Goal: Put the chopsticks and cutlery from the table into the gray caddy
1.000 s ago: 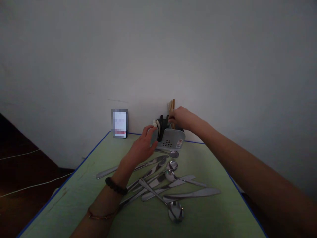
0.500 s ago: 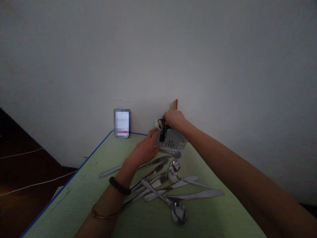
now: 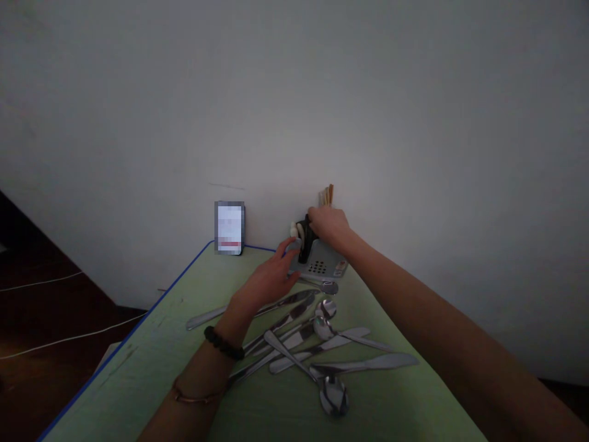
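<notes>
A grey plastic cutlery holder [image 3: 329, 265] with a patch of small holes in its front stands at the far end of the table, by the wall. My left hand [image 3: 269, 279] grips its left end, thumb at the front and fingers at the side. My right hand [image 3: 329, 226] is closed above the holder, around the top of a black utensil [image 3: 304, 248]; its kind cannot be made out. Pale rounded handles [image 3: 294, 230] show left of it. Wooden chopsticks [image 3: 329, 194] rise behind my right hand, which partly hides them.
Several metal knives [image 3: 365, 363] and spoons [image 3: 334, 395] lie in a loose pile on the green table [image 3: 161, 368] before the holder. A phone with a lit screen [image 3: 229, 228] leans on the wall at the back left. A blue edge runs round the table.
The whole view has shifted very slightly. Both hands stay at the holder in nearly the same pose, and the cutlery on the table has not moved.
</notes>
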The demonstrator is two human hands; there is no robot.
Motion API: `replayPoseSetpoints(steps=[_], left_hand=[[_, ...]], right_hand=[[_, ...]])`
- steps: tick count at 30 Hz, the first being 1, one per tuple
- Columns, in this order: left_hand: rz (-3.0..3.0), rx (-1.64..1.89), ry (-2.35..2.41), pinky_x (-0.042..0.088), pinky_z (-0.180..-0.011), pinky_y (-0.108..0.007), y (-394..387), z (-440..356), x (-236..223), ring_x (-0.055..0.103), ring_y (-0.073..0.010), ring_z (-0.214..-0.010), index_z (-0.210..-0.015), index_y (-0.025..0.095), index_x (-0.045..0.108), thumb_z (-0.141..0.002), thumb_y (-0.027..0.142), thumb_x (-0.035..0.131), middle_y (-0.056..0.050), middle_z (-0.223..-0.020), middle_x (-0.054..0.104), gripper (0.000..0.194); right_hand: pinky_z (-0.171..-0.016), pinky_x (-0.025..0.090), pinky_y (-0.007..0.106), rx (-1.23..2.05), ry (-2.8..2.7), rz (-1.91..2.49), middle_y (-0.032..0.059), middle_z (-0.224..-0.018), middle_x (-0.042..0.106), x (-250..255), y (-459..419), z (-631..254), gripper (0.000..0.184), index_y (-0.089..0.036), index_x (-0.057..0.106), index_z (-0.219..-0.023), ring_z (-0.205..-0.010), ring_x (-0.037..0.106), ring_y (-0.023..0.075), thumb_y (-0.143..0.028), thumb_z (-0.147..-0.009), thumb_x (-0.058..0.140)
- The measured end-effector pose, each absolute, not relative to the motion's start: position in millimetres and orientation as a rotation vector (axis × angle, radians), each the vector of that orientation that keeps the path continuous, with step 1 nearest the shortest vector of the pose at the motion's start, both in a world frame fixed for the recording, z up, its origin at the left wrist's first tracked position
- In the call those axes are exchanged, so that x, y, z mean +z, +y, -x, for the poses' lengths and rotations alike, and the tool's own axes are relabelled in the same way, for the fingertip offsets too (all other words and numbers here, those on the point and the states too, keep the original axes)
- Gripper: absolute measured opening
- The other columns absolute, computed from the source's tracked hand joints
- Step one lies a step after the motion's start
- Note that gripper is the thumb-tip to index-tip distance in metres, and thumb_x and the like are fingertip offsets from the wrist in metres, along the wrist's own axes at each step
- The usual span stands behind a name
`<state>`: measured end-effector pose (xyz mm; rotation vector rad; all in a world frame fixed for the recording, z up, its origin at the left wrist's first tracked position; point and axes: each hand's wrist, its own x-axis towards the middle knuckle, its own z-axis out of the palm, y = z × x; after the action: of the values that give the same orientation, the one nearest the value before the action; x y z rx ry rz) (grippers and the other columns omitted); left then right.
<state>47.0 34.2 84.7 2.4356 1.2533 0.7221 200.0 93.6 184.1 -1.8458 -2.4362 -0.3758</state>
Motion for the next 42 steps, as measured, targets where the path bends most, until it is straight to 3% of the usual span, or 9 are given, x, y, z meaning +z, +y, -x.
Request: replayPoseSetpoints(steps=[8,15,19,21,24,28,31,35,42], left_hand=[[-2.42,0.707,1.227,0.053,-0.088,-0.043,32.3,-47.9,86.4,0.066,-0.0231,-0.096,-0.128,0.019,0.044,-0.086,0.024,0.052,-0.013,-0.154,0.015,0.043],[-2.468,0.525,1.306,0.049,-0.093,-0.04,24.4,-45.6,91.2,0.066,-0.0227,-0.097,-0.131,0.017,0.044,-0.088,0.028,0.051,-0.015,-0.156,0.007,0.045],[-2.491,0.27,1.265,0.045,-0.096,-0.037,14.9,-36.9,99.0,0.062,-0.0238,-0.105,-0.127,0.017,0.048,-0.087,0.033,0.052,-0.014,-0.146,0.037,0.044],[-2.513,0.125,1.247,0.047,-0.094,-0.037,8.1,-36.0,104.5,0.06,-0.0254,-0.108,-0.12,0.018,0.055,-0.088,0.038,0.05,-0.011,-0.128,0.057,0.038],[-2.597,0.069,1.285,0.048,-0.09,-0.039,-6.5,-39.5,103.7,0.061,-0.0266,-0.106,-0.117,0.02,0.058,-0.091,0.041,0.045,-0.01,-0.116,0.065,0.036],[-2.705,0.21,1.279,0.039,-0.102,-0.043,-29.2,-36.8,70.7,0.049,-0.0275,-0.123,-0.129,0.02,0.051,-0.092,0.046,0.043,-0.012,-0.136,0.051,0.045],[-2.708,0.122,1.268,0.028,-0.109,-0.05,-40.4,-25.0,38.1,0.033,-0.0289,-0.136,-0.139,0.026,0.04,-0.094,0.053,0.035,-0.008,-0.148,0.038,0.053],[-2.728,0.138,1.259,0.019,-0.113,-0.053,-44.5,-16.4,17.3,0.021,-0.0303,-0.141,-0.145,0.028,0.031,-0.094,0.055,0.032,-0.007,-0.155,0.023,0.057],[-2.761,0.17,1.14,0.015,-0.114,-0.054,-45.1,-24.9,18.7,0.014,-0.0297,-0.143,-0.146,0.027,0.026,-0.09,0.061,0.036,-0.009,-0.156,0.019,0.066]], right_hand=[[-0.06,0.042,0.027,-0.212,-1.939,1.707,0.0028,-0.074,0.07,167.0,19.7,-225.4,0.02,-0.022,0.064,-0.096,-0.067,0.064,0.0184,-0.034,-0.089,0.049],[-0.065,0.045,0.027,0.409,-2.185,1.54,0.0034,-0.077,0.068,110.4,-28.2,-260.3,0.019,-0.018,0.065,-0.089,-0.069,0.062,0.0163,-0.031,-0.087,0.051],[-0.087,0.047,0.033,0.598,-2.403,1.447,0.0093,-0.11,0.066,102.6,-32.4,-268.5,0.028,-0.019,0.064,-0.107,-0.1,0.061,0.0215,-0.033,-0.082,0.061],[-0.094,0.045,0.036,0.643,-2.443,1.466,0.0094,-0.114,0.064,103.5,-33.1,-269.4,0.032,-0.019,0.063,-0.11,-0.107,0.059,0.0227,-0.031,-0.081,0.064],[-0.095,0.045,0.038,0.667,-2.48,1.551,0.0098,-0.113,0.065,103.3,-35.3,-270.6,0.027,-0.018,0.065,-0.106,-0.108,0.058,0.0238,-0.024,-0.08,0.064],[-0.1,0.042,0.044,0.569,-2.443,1.568,0.0126,-0.122,0.061,86.5,-47.8,-277.6,0.04,-0.018,0.059,-0.12,-0.117,0.054,0.0269,-0.031,-0.082,0.062],[-0.105,0.038,0.048,0.508,-2.416,1.581,0.0167,-0.141,0.045,57.2,-64.8,-284.6,0.057,-0.018,0.049,-0.133,-0.13,0.042,0.0304,-0.04,-0.082,0.062],[-0.11,0.032,0.047,0.338,-2.388,1.565,0.0131,-0.154,0.024,17.9,-84.6,-286.7,0.055,-0.022,0.041,-0.14,-0.139,0.027,0.0278,-0.041,-0.089,0.05],[-0.109,0.033,0.053,0.143,-2.386,1.556,0.0135,-0.153,0.028,9.5,-92.8,-278.6,0.052,-0.022,0.045,-0.138,-0.137,0.03,0.0323,-0.045,-0.091,0.044]])
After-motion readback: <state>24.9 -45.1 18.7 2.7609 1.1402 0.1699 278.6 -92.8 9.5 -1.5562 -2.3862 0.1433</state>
